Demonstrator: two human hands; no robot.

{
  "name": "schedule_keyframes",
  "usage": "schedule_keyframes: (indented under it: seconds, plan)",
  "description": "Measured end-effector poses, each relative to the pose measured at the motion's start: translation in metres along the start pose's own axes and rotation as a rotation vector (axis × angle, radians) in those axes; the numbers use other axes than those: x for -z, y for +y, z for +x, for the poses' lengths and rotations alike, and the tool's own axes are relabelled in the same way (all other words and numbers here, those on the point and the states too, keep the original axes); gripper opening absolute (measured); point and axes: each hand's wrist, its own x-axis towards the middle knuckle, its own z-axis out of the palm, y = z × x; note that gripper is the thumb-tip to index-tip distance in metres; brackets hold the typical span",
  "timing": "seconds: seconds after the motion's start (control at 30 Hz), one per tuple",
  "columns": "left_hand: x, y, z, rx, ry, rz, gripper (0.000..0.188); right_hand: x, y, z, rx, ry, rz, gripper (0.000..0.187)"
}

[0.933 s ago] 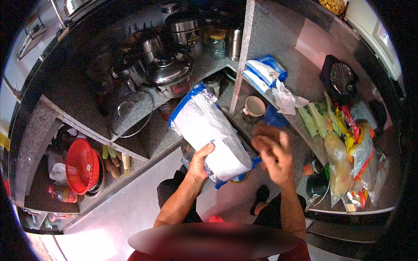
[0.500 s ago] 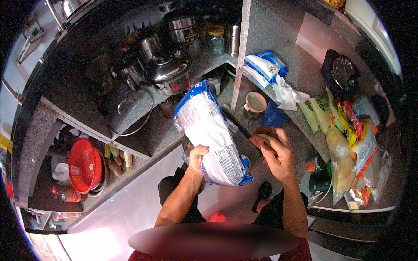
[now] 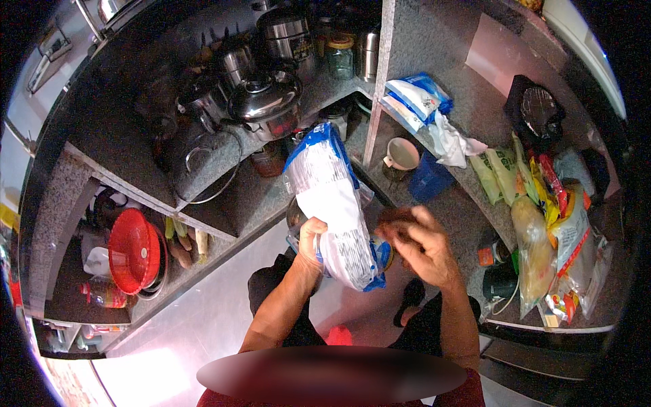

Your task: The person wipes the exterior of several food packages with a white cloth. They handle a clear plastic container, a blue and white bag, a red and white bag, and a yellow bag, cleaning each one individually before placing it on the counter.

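Observation:
My left hand [image 3: 312, 242] is closed round the side of a long blue-and-white plastic package [image 3: 332, 207], thumb across its white middle. The package is held tilted above the floor, its far end close to the shelf, and pale streaked contents show through the film. To its right, my right hand [image 3: 424, 247] is raised beside the package, apart from its lower part. Motion smears those fingers, and a dark brownish patch at their tips cannot be made out.
Shiny pots [image 3: 264, 108] and a glass jar [image 3: 341, 60] stand on the far shelf. A red basin [image 3: 133, 251] sits at left. On the right shelf are another blue-and-white package [image 3: 417, 102], a white cup [image 3: 401, 154], a blue container [image 3: 430, 178] and plastic bags [image 3: 532, 237].
The package in my left hand has turned slightly more upright and shifted a little right. My right hand has moved slightly left and its fingers have become blurred.

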Motion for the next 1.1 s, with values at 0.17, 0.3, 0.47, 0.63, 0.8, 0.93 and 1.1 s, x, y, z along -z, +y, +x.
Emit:
schedule_keyframes:
  seconds: [0.17,0.3,0.47,0.63,0.8,0.93,1.1]
  plan:
    - [0.0,-0.002,-0.001,0.077,-0.058,-0.062,0.066,-0.014,-0.01,0.01,-0.091,0.053,0.057,0.02]
    - [-0.012,0.004,0.001,0.176,0.05,0.053,0.051,-0.01,0.008,0.0,-0.099,-0.187,-0.077,0.018]
    - [0.002,0.002,0.005,0.182,0.227,0.444,0.029,0.013,-0.002,0.009,-0.269,0.248,-0.148,0.024]
    - [-0.009,-0.013,0.002,0.105,0.18,0.769,0.028,-0.016,-0.004,0.013,0.14,0.256,-0.626,0.04]
    - [-0.009,-0.023,-0.002,0.163,0.166,0.714,0.03,-0.04,0.009,0.008,0.288,0.181,-0.766,0.03]
    - [-0.008,-0.02,-0.004,0.149,0.153,0.754,0.031,-0.017,0.009,0.012,0.092,0.231,-0.706,0.033]
    - [-0.013,-0.025,-0.006,0.2,0.131,0.828,0.039,-0.006,0.002,0.016,0.057,0.411,-0.771,0.035]
